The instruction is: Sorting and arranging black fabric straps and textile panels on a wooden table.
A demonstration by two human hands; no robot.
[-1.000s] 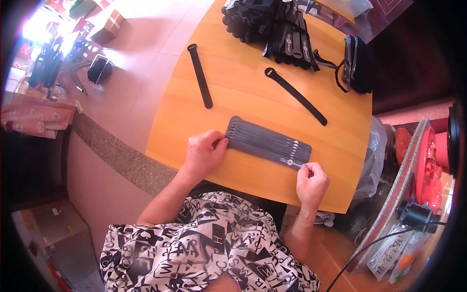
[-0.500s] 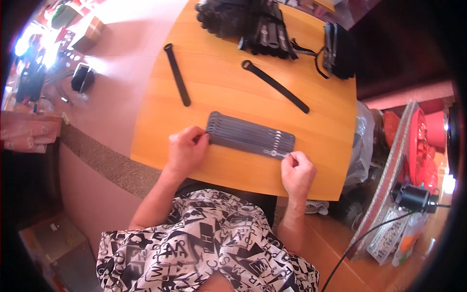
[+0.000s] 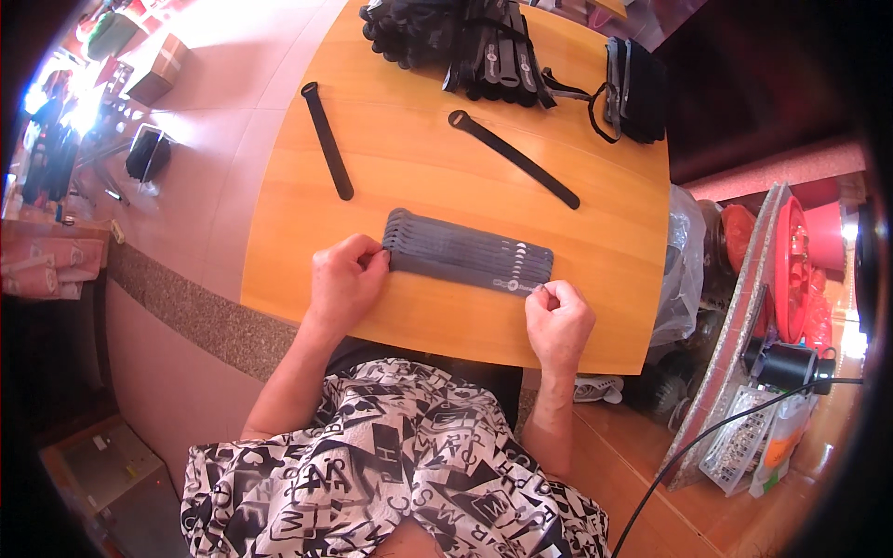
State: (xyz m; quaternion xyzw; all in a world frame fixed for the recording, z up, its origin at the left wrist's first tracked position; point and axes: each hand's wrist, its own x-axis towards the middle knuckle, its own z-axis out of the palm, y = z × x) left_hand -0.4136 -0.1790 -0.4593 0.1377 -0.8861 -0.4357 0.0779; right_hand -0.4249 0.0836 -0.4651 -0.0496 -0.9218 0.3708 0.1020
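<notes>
Several dark grey hook-and-loop cable straps (image 3: 465,249) lie overlapped in a fan on the wooden table, their slotted round heads lined up at the left. Pinched at the left end of the nearest strap is my left hand (image 3: 346,279), fingers closed. My right hand (image 3: 560,321) pinches the same strap's right end, beside the white printed marks. Farther up the table, one loose black strap (image 3: 326,141) lies at the left and another loose black strap (image 3: 514,160) slants at the right. The fingertips partly hide both ends of the held strap.
Bundles of black straps (image 3: 498,56) are heaped at the table's (image 3: 419,321) far edge, with a dark strapped bundle (image 3: 637,93) at the far right corner. Right of the table stand a clear plastic bag (image 3: 684,265) and red basins (image 3: 793,270). A black cable (image 3: 684,465) curves at the lower right.
The whole view has shifted slightly, with everything on the table a little farther left and up. Both hands keep their pinch on the nearest strap's ends.
</notes>
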